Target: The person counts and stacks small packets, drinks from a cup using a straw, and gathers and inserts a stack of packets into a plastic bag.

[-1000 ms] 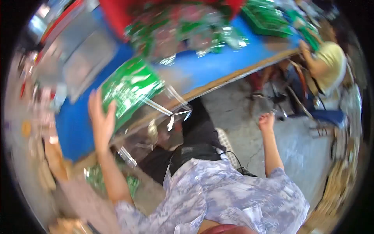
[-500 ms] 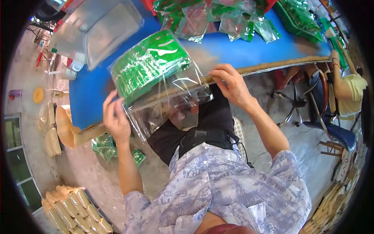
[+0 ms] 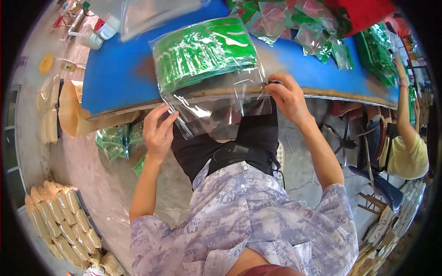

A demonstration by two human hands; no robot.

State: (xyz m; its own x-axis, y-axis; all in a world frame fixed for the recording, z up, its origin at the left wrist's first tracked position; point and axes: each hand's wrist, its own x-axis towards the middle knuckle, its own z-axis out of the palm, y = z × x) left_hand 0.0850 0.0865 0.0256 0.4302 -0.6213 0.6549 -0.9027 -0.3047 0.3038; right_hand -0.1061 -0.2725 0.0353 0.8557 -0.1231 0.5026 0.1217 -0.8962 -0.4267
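My left grip [image 3: 158, 136] is pinched at the left, fingers [image 3: 154, 116] bent over toward the thumb. My right grip [image 3: 291, 100], slightly farther off, pinches too, knuckles curled. My left forearm [image 3: 145, 189] points far; my right forearm [image 3: 323, 154] slants far and leftward.

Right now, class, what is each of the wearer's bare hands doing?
Left hand: closed, pinching the left edge of the clear plastic bag with green contents.
Right hand: closed, pinching that bag's right edge.
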